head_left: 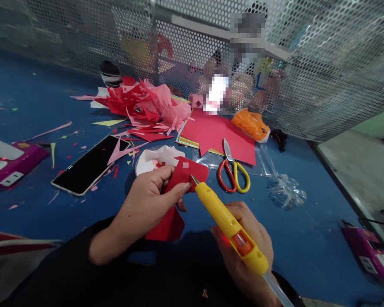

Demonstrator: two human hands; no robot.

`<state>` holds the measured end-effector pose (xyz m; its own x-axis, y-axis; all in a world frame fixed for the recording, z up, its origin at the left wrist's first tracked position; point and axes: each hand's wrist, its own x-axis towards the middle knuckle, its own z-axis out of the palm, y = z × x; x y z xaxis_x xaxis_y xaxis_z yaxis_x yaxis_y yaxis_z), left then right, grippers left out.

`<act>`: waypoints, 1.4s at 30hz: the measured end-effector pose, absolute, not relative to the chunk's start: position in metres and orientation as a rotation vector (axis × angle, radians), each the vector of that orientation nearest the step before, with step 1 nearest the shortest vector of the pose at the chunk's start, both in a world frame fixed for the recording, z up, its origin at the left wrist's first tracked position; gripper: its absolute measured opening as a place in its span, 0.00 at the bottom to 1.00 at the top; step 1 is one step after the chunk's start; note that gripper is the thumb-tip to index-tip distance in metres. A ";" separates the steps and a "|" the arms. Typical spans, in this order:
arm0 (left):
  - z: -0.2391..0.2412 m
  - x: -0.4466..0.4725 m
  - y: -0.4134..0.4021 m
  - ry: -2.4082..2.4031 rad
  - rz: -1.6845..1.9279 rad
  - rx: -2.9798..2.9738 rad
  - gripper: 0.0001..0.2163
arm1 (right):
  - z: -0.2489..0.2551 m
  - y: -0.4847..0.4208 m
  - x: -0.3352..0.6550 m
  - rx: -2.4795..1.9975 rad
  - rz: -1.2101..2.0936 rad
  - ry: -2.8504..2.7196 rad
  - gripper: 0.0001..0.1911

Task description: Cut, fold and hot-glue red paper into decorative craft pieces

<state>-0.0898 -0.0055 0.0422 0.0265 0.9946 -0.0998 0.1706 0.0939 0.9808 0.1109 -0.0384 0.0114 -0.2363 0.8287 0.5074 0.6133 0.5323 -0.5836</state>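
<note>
A piece of red paper with a small pink square on it is pinched in my left hand. Its lower part folds away beneath my wrist. My right hand is wrapped round a yellow hot glue gun, whose metal nozzle points at the paper beside the pink square. Whether the tip touches the paper I cannot tell. A clear glue stick sticks out of the gun's rear. Behind the paper lies a white round dish with paper bits. Scissors with one red and one yellow handle lie beyond the gun.
A stack of coloured sheets, red on top, lies ahead beside crumpled red and pink paper. A phone rests at left among scraps. Purple devices stand at both sides. An orange packet sits near the perforated metal screen.
</note>
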 end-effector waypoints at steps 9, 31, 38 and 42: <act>0.042 -0.090 -0.006 1.356 1.002 1.281 0.04 | 0.011 -0.038 0.110 -1.178 0.318 -1.953 0.09; 0.042 -0.090 -0.008 1.397 0.963 1.270 0.05 | 0.009 -0.041 0.113 -1.186 0.367 -1.934 0.07; 0.041 -0.090 -0.008 1.374 0.973 1.276 0.05 | 0.010 -0.040 0.112 -1.178 0.371 -1.928 0.07; 0.040 -0.090 -0.008 1.358 0.963 1.279 0.05 | 0.011 -0.039 0.112 -1.168 0.364 -1.909 0.08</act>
<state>-0.0895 -0.0077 0.0397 0.0540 0.9890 -0.1376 0.1967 0.1246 0.9725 0.1117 -0.0393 0.0113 -0.2057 0.8353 0.5098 0.5888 0.5218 -0.6173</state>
